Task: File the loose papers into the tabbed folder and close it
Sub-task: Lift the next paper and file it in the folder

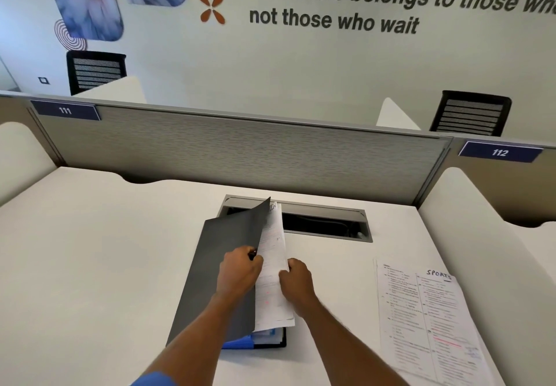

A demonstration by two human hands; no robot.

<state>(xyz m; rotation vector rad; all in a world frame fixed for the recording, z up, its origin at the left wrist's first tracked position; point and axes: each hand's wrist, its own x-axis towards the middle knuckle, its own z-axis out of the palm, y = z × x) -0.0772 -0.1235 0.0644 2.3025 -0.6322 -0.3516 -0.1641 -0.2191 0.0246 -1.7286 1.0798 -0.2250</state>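
Both hands grip: left hand [239, 270] lifts stiff folder [216, 274] cover; right hand [296, 280] pinches light, floppy papers [272, 265] mid-edge.

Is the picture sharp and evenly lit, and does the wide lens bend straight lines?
Head view: light is soft and even, with only faint shadows under the folder and no strong glare on the desk. The partition top edge bows from wide-angle distortion. Wall lettering is slightly soft; print on the loose papers is too small to read, except the handwritten "SPORTS".
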